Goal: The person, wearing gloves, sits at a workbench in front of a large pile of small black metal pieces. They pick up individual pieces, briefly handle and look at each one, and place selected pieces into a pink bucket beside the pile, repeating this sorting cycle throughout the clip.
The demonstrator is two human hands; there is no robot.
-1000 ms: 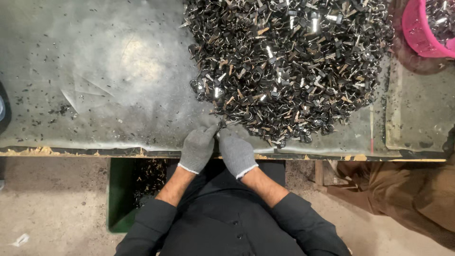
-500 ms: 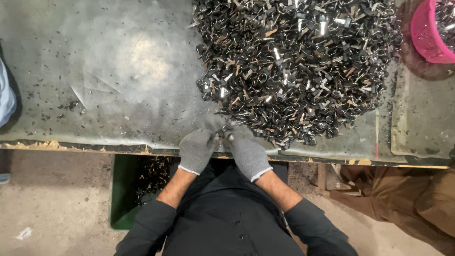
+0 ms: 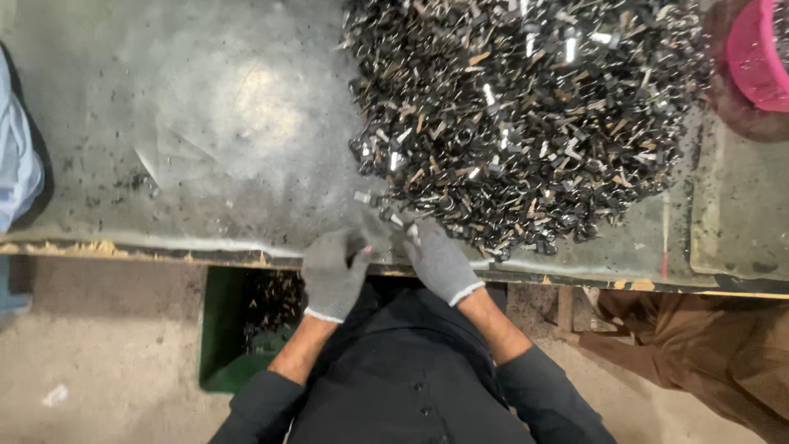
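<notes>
- The grey, dusty surface (image 3: 205,123) carries everything; its near edge runs just in front of the person's dark jacket.
- A big heap of small metal pieces (image 3: 526,115) fills the surface's far right: dark clips with shiny glints, tangled, spilling towards the near edge.
- A pink tub (image 3: 760,57) sits beyond the heap, at the right.
- A green bin (image 3: 226,329) stands under the near edge of the heap's side, likely to catch pieces.
- The left hand (image 3: 333,275), grey-gloved, curls at the edge just below the heap, fingers narrowed; what it pinches, I cannot tell.
- The right hand (image 3: 440,259), gloved too, rests on the heap's near fringe, fingers closing on loose pieces there.
</notes>
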